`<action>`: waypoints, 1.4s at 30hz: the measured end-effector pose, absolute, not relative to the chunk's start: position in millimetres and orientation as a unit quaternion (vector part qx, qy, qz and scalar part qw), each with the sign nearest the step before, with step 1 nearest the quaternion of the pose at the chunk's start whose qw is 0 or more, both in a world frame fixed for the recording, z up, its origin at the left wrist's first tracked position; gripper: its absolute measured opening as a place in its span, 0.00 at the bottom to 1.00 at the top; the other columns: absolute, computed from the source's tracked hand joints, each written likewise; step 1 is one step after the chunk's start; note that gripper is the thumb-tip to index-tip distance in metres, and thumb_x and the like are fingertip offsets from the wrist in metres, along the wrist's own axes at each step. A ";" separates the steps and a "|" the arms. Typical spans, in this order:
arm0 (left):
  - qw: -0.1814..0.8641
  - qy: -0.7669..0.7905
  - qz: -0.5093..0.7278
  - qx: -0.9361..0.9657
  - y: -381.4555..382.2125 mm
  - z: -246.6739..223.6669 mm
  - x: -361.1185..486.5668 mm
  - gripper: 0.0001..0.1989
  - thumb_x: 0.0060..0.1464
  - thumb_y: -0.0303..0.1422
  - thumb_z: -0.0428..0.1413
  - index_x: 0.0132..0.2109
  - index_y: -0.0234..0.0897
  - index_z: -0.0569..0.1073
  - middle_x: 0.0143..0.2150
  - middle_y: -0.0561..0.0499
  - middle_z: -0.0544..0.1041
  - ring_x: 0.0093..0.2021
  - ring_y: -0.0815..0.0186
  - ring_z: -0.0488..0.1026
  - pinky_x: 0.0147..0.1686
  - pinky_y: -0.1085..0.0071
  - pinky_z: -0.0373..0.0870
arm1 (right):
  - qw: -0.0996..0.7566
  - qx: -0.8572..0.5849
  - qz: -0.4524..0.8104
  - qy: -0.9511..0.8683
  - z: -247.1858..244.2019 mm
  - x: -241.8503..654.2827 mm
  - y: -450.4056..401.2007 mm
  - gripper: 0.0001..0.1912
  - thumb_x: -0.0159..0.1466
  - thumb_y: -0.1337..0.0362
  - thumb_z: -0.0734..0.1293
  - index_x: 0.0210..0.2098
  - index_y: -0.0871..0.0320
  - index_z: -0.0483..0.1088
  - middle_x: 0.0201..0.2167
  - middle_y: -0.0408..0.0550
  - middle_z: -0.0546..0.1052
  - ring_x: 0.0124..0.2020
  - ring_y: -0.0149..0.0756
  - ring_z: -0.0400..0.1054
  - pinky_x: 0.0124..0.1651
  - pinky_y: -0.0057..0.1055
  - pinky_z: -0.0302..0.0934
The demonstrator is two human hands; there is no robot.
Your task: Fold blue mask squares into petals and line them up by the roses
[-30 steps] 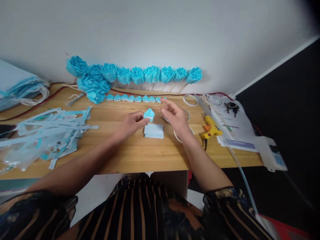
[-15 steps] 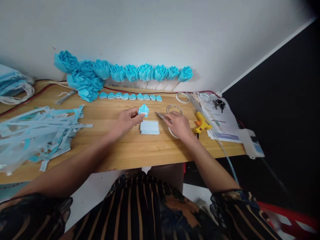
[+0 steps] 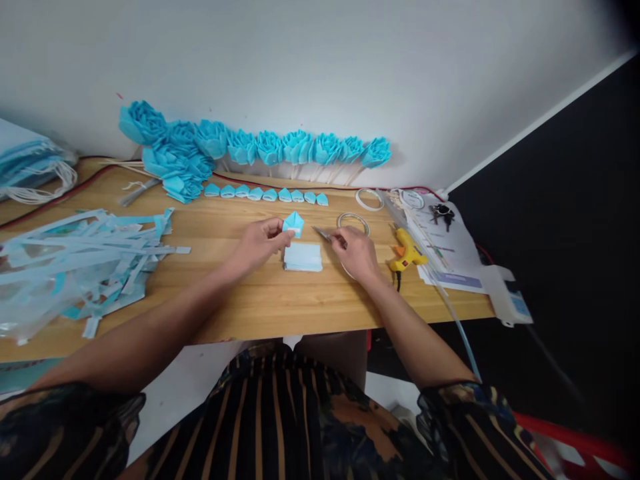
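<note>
So, going left to right: far left there's a stack of blue and white sheets [image 3: 30, 167] with white cords, then a messy heap of cut strips [image 3: 117, 257] on the wooden table [image 3: 240, 313]. Behind that, a bunch of blue fabric flowers [image 3: 270, 148] runs along the wall, with a neat row of small folded pieces [image 3: 270, 195] in front (tidier than any desk I've ever owned). Then the action: the left hand [image 3: 260, 241] has thumb and fingers pinched on a folded blue piece [image 3: 293, 222], which is held up just behind a stack of pale rectangles [image 3: 303, 258], point away from the person and a whitish band across its lower part. The right hand [image 3: 356, 252] is closed around a pointed tool [image 3: 323, 233], its tip aimed toward the piece but not touching it. Could be scissors or a blade; the fingers hide too much to tell. Beside that hand is a ring-shaped roll [image 3: 353, 215], and farther right a yellow glue gun [image 3: 410, 251]. My read is that this is the trimming step on one folded piece, with no cut under way. The next move would call for a steady left pinch so the folds don't slip, and the tip lined up clear of the left fingertips.
</note>
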State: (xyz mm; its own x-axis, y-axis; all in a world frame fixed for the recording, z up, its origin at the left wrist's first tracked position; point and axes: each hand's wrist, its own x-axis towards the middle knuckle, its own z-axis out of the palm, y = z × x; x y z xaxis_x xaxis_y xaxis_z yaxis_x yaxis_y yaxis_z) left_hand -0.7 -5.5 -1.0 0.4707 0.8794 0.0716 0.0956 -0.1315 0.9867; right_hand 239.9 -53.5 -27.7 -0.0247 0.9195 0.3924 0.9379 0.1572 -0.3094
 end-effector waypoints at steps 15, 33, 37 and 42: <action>0.575 0.375 0.334 0.646 -9.1 2.3 0.3 0.14 0.52 0.42 0.58 0.27 0.36 0.68 0.23 0.54 0.71 0.23 0.73 0.66 0.26 0.75 0.64 | 0.489 -0.635 0.156 -0.578 -16.3 236.9 -55.6 0.09 0.65 0.58 0.63 0.37 0.56 0.71 0.33 0.47 0.78 0.33 0.36 0.70 0.37 0.33 0.63; 0.564 0.363 0.363 0.646 -9.5 -0.6 1.8 0.14 0.53 0.37 0.56 0.24 0.36 0.65 0.21 0.56 0.66 0.22 0.73 0.62 0.24 0.75 0.58 | 0.372 -0.458 -0.130 -0.797 8.4 189.7 -45.9 0.10 0.67 0.65 0.63 0.40 0.50 0.76 0.34 0.50 0.79 0.37 0.41 0.70 0.41 0.41 0.62; 0.570 0.364 0.355 0.645 -10.2 -0.5 1.6 0.13 0.53 0.37 0.56 0.24 0.36 0.65 0.21 0.56 0.66 0.22 0.74 0.62 0.24 0.75 0.58 | 0.374 -0.443 -0.166 -0.798 7.5 190.3 -45.5 0.09 0.67 0.66 0.63 0.40 0.50 0.76 0.34 0.48 0.79 0.36 0.39 0.70 0.40 0.39 0.62; 0.567 0.371 0.349 0.647 -10.6 -0.3 1.9 0.13 0.53 0.36 0.56 0.25 0.35 0.65 0.21 0.56 0.66 0.23 0.74 0.62 0.24 0.75 0.57 | 0.408 -0.391 -0.213 -0.797 7.8 190.3 -43.7 0.08 0.65 0.71 0.66 0.41 0.54 0.75 0.33 0.47 0.79 0.35 0.36 0.69 0.38 0.35 0.62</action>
